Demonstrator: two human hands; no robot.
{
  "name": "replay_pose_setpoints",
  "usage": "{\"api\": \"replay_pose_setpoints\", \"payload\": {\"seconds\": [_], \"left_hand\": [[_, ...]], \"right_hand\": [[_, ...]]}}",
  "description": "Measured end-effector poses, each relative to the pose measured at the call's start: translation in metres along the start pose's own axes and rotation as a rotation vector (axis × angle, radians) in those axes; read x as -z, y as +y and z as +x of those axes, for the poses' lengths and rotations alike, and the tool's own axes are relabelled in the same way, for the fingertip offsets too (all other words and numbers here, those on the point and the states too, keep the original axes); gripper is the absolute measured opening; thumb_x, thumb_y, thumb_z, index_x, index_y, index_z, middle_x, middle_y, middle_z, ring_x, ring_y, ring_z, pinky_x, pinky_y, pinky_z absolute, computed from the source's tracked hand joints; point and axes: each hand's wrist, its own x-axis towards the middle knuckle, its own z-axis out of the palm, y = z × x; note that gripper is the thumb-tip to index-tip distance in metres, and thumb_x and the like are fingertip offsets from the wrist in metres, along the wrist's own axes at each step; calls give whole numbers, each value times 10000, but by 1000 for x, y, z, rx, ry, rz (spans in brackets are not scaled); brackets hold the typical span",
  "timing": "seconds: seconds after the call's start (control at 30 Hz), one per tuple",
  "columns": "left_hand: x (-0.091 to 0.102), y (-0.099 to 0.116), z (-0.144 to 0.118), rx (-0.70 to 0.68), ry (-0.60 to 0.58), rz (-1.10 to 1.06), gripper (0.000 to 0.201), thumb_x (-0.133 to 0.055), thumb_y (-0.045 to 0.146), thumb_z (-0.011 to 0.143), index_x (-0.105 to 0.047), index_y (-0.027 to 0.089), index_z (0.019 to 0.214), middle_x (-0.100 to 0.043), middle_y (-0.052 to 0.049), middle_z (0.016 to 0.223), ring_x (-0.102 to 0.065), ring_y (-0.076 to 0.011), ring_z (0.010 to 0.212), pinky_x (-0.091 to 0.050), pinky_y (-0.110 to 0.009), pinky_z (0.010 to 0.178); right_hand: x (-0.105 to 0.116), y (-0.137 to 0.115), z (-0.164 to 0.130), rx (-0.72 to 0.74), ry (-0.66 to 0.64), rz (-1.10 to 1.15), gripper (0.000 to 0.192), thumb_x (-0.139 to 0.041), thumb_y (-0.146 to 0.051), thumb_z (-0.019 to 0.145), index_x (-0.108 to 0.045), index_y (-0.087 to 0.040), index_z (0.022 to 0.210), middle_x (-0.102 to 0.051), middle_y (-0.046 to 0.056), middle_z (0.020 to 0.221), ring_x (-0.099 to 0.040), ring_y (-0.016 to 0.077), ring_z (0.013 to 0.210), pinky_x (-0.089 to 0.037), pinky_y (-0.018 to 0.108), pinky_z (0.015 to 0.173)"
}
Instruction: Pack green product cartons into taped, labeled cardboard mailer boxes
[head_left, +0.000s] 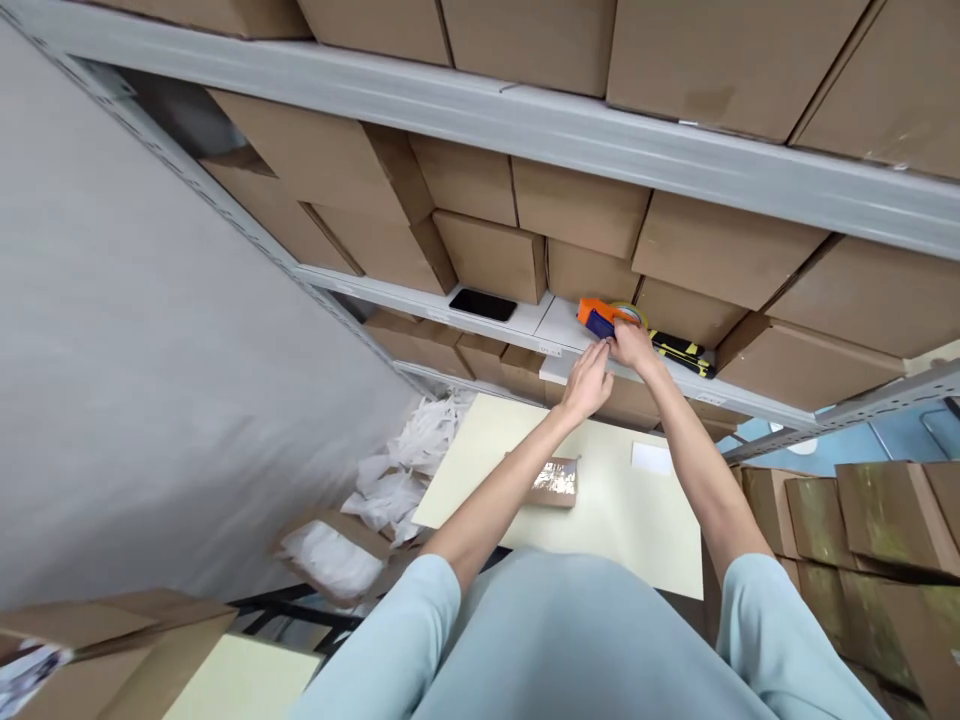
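Note:
My right hand (632, 343) is closed around an orange and blue tape dispenser (596, 312) at the edge of a white shelf; a roll of tape (630, 313) shows behind the fingers. Just left of it and lower, my left hand (589, 382) has its fingers stretched out, their tips close to the dispenser. Whether they touch it or a tape end is too small to tell. Below my forearms, a small cardboard box (551, 483) with shiny clear tape on top lies on a pale yellow table (622, 520), partly hidden by my left arm.
A black phone (484, 305) and a black and yellow object (682, 352) lie on the shelf (536, 318). Cardboard boxes (577, 205) fill the rack. White paper (651, 458) is on the table. Crumpled white packing material (424, 440) lies left, stacked taped boxes (885, 515) right.

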Motion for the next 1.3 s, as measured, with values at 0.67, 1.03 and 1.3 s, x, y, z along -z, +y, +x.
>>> {"api": "replay_pose_setpoints", "payload": {"seconds": [0.67, 1.03, 1.3], "left_hand": [[-3, -103, -290, 1046, -194, -10, 557, -669, 552, 1058, -656, 152, 1445, -799, -237, 1418, -770, -429, 1356, -610, -531, 1159], [-6, -119, -298, 1094, -173, -189, 452, -830, 579, 980, -743, 207, 1222, -851, -81, 1026, -803, -295, 1042, -607, -351, 946], [17, -145, -295, 1003, -264, -355, 359, -660, 322, 1002, -796, 175, 1300, -848, -105, 1202, -777, -244, 1033, -632, -352, 999]], "right_hand": [[-284, -93, -258, -357, -364, 636, 1055, -354, -673, 1168, 6, 68, 1826, -98, 326, 1937, -115, 363, 1845, -236, 536, 1482], [-307, -73, -245, -423, -300, 689, 906, 52, -640, 1169, -70, -91, 1880, -366, 224, 1895, -338, 207, 1789, -359, 440, 1420], [-286, -62, -248, -510, -276, 675, 819, -215, -603, 1180, -345, -26, 1747, -448, 323, 1802, -519, 298, 1655, -459, 468, 1342]]}}
